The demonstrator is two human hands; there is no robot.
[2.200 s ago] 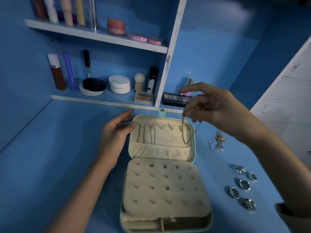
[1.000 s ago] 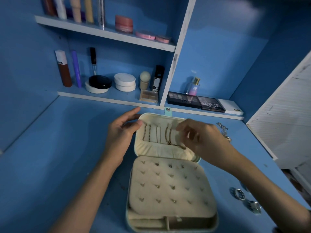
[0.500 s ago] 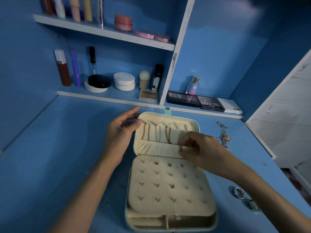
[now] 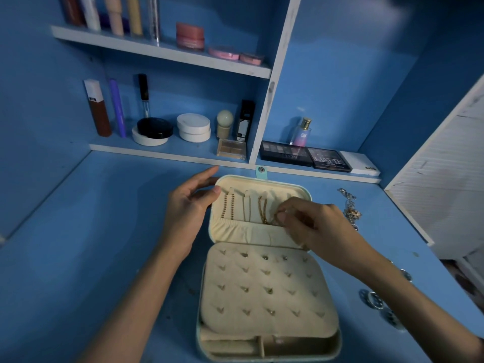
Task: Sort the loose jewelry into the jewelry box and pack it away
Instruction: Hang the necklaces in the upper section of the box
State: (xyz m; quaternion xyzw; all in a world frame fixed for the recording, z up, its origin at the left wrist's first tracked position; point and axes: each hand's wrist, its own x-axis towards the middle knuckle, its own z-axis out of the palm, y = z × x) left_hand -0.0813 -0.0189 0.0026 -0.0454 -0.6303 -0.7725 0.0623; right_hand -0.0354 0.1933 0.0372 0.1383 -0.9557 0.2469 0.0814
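The jewelry box (image 4: 272, 189) lies open on the desk (image 4: 91, 244) in front of me. Its lid (image 4: 296, 191) stands up at the back. Three chains hang inside the lid: a beaded chain (image 4: 228, 208) on the left, a thin chain (image 4: 247, 208) in the middle and a gold chain (image 4: 262, 209) on the right. Their bottom ends go into a soft pocket (image 4: 243, 233) across the lid. The bottom half of the box holds a cream pad (image 4: 267, 297) with rows of little slots. A few tiny studs (image 4: 265, 257) sit in some of them. In front of the pad are small trays (image 4: 296, 345); I cannot tell what is in them.

My left hand (image 4: 188, 210) holds the left edge of the lid, with the thumb inside and the fingers (image 4: 207, 174) behind it. My right hand (image 4: 314, 226) is over the right side of the lid. Its fingers are bent and pinch the gold chain just above the pocket.

The desk is blue. On my right, a heap of loose chains (image 4: 351, 208) lies near the lid. Some rings (image 4: 374, 301) lie nearer to me, beside my right arm. Shelves (image 4: 170, 150) at the back hold makeup (image 4: 193, 127) and a little perfume bottle (image 4: 301, 132).
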